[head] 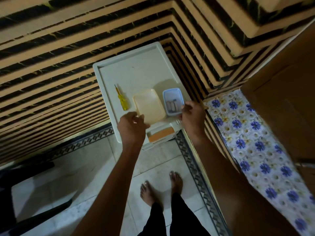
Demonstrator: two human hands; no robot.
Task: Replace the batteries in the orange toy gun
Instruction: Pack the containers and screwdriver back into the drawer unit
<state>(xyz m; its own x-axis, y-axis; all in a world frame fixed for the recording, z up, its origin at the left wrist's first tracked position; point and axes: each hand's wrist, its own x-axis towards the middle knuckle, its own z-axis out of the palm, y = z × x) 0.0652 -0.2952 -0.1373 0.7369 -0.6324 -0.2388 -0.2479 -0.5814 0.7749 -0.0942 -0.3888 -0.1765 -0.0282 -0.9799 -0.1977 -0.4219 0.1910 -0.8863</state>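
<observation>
Our left hand (132, 124) pinches the peach tray (149, 106), right hand (192, 114) grips the battery box (173, 101) beside it; the orange toy gun (161, 134) below could get knocked off.

no readable text, labels, brands or numbers anywhere, nothing legible on any object

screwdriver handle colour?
Translucent yellow; the screwdriver shows best in the head view.
</observation>
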